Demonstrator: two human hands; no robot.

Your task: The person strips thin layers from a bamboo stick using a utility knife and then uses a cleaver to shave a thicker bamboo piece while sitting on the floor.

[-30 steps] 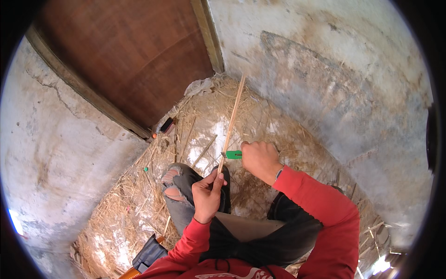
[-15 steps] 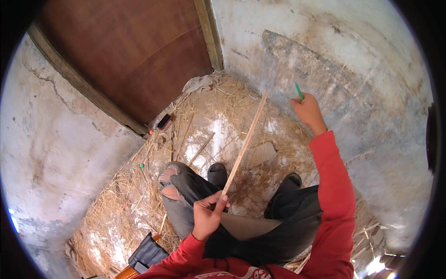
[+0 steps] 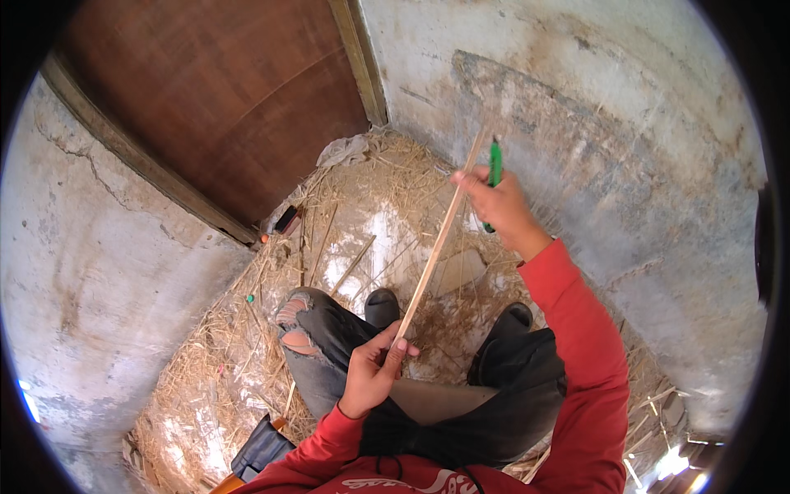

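A thin pale wooden strip [image 3: 434,255] slants up and away from my lap. My left hand [image 3: 372,369] is closed around its near end, the thumb lying along it. Up by the far end, the thumb and fingers of my right hand [image 3: 500,206] touch the strip. That same hand grips a slim green utility knife [image 3: 494,165], held roughly upright just right of the strip. The knife's dark tip points away from me; my fingers cover part of its body.
Straw and thin sticks [image 3: 355,263] litter the floor around my shoes [image 3: 504,333]. Stained plaster walls [image 3: 576,148] rise right and left, with a brown door [image 3: 222,99] at far left. Near it lies a small dark object [image 3: 286,219]. A black-and-orange item [image 3: 262,449] sits at lower left.
My right hand has come left and slightly nearer, from beside the wall to the strip's far part. The green knife now shows more of its length. My left hand keeps its hold.
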